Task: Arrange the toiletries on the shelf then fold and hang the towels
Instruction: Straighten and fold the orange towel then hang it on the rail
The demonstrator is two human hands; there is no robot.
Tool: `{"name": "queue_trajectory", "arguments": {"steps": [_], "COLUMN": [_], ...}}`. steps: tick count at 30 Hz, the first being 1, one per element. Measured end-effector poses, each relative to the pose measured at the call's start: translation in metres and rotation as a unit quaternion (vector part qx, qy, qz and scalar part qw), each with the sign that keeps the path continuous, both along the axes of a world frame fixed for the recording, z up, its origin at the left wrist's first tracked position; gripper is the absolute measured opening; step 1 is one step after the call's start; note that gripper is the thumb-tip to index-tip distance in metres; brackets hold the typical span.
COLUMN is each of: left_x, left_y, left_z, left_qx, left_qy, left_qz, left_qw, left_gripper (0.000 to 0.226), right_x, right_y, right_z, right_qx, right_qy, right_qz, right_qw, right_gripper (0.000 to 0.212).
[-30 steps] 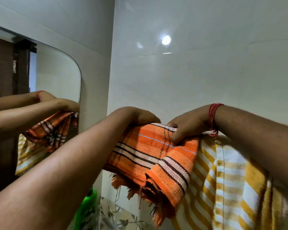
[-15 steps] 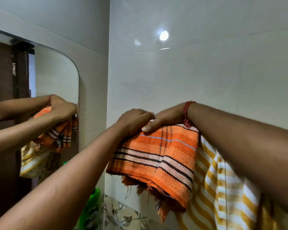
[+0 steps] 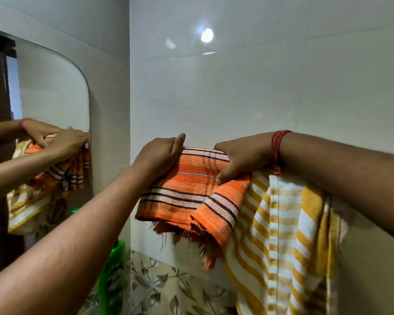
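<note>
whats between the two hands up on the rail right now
In the head view, only the top fold of the orange striped towel spans between the left hand and right hand; the rail itself is hidden.

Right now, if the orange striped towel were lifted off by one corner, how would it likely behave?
The orange striped towel would probably go limp and unfold, since it already sags where neither the left hand nor the right hand supports it. Its loose threads along the frayed edge could snag. It looks thin, so likely light.
</note>
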State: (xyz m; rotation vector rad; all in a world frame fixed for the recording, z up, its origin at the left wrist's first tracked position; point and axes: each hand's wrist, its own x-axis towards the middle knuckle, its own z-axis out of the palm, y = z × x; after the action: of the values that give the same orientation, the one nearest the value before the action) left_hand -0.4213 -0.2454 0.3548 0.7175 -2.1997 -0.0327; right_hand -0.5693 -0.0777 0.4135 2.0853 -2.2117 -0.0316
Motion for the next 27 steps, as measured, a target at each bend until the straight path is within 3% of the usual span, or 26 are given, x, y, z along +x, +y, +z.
{"name": "queue_trajectory", "arguments": {"steps": [4, 9, 14, 17, 19, 21, 23, 25, 27], "left_x": [0.000, -0.006, -0.004, 0.001, 0.005, 0.008, 0.005, -0.006, -0.020], "left_y": [0.015, 0.034, 0.038, 0.049, 0.076, 0.118, 0.164, 0.197, 0.215], "left_z": [-0.001, -0.023, -0.022, -0.034, -0.048, -0.070, -0.099, -0.130, -0.153], "left_qx": [-0.074, -0.082, -0.040, -0.025, -0.030, -0.035, -0.028, 0.017, 0.084], "left_qy": [0.019, 0.008, -0.013, 0.066, 0.182, 0.265, 0.304, 0.317, 0.319], "left_qz": [-0.003, -0.021, -0.010, -0.034, -0.094, -0.147, -0.190, -0.222, -0.244], "left_qw": [0.997, 0.996, 0.999, 0.997, 0.978, 0.952, 0.933, 0.922, 0.912], "left_gripper": [0.059, 0.051, 0.044, 0.047, 0.049, 0.045, 0.037, 0.029, 0.024], "right_x": [-0.003, -0.006, 0.005, 0.009, 0.007, 0.006, 0.007, 0.012, 0.019], "right_y": [-0.003, 0.000, 0.021, 0.059, 0.092, 0.122, 0.141, 0.142, 0.132], "right_z": [0.003, 0.001, -0.002, -0.018, -0.049, -0.094, -0.143, -0.183, -0.202], "right_qx": [0.020, 0.027, -0.020, -0.162, -0.341, -0.532, -0.663, -0.707, -0.676], "right_qy": [-0.019, -0.068, 0.016, 0.063, 0.021, -0.033, -0.067, -0.143, -0.243], "right_qz": [0.006, 0.011, -0.022, -0.029, -0.019, -0.024, -0.086, -0.150, -0.184], "right_qw": [1.000, 0.997, 0.999, 0.984, 0.939, 0.846, 0.740, 0.676, 0.671], "right_gripper": [0.057, 0.043, 0.072, 0.078, 0.063, 0.043, 0.035, 0.046, 0.066]}}
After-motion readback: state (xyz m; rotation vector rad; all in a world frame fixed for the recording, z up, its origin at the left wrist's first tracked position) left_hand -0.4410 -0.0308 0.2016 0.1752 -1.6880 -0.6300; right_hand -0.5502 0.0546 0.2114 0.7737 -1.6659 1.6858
